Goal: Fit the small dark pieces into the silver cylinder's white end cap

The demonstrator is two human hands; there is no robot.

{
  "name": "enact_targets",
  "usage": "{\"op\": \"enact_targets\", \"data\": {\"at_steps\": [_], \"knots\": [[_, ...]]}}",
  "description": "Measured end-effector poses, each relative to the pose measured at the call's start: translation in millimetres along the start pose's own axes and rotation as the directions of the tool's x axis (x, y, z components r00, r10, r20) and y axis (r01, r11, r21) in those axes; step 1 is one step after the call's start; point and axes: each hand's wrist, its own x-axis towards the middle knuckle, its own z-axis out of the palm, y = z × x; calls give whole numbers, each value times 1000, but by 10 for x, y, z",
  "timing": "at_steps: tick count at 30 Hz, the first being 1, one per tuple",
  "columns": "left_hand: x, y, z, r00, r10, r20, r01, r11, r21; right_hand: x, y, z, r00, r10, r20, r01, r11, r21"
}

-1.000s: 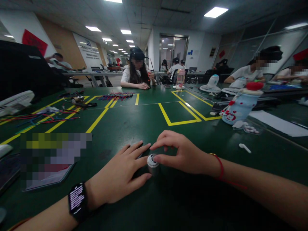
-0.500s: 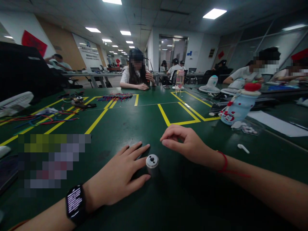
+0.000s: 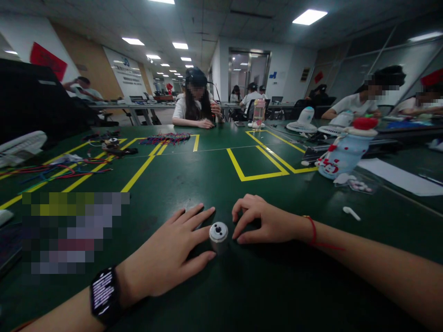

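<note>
A short silver metal cylinder (image 3: pixel 218 232) stands upright on the green tabletop (image 3: pixel 173 180), with dark holes in its pale flat top. It looks like a small motor. My left hand (image 3: pixel 173 251) lies flat to its left, fingers spread. The index finger and thumb reach the cylinder's left side; whether they press on it I cannot tell. My right hand (image 3: pixel 265 221) rests just right of the cylinder, fingers curled and apart, with nothing in them. A small gap separates its fingertips from the cylinder.
Wire bundles (image 3: pixel 166 139) and loose wires (image 3: pixel 76 168) lie on the left. To the right are a light-blue bottle (image 3: pixel 346 152), a small bag (image 3: pixel 360 184), a white earbud (image 3: pixel 351 213) and paper (image 3: pixel 401 175). A person (image 3: pixel 195 103) sits across the table.
My right hand has come down and nearer to the cylinder, its fingers now lower beside it. My left hand and the cylinder have stayed almost in place.
</note>
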Motion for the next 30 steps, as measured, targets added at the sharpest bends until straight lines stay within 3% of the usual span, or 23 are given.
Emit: {"op": "enact_targets", "data": {"at_steps": [9,12,14,16,19,20,23,26,30], "knots": [[19,1,-7,1000,-6,11,6,1000,0,-7,-23,-25,1000,8,11,-8,999,40],[11,5,-15,1000,-7,9,7,1000,-3,12,-20,-62,999,20,-29,-15,982,187],[-1,6,-19,1000,-8,-1,8,1000,-12,24,42,-108,986,104,-130,-57,945,323],[-15,5,-24,1000,-8,-6,8,1000,-17,20,176,-171,919,283,-274,-156,901,406],[-29,-2,-32,1000,-7,3,7,1000,-17,-29,493,-278,699,531,-479,-357,840,409],[-32,-5,-32,1000,-9,8,9,1000,-17,-54,609,-308,652,558,-513,-388,827,407],[-32,-14,-27,1000,-17,10,17,1000,-22,-118,897,-360,568,600,-564,-438,800,411],[-29,-21,-17,1000,-13,-6,13,999,-29,-137,1007,-351,572,604,-555,-463,796,389],[-19,-23,-10,1000,-8,-7,8,1000,-28,-106,912,-302,670,566,-480,-485,823,295]]}}
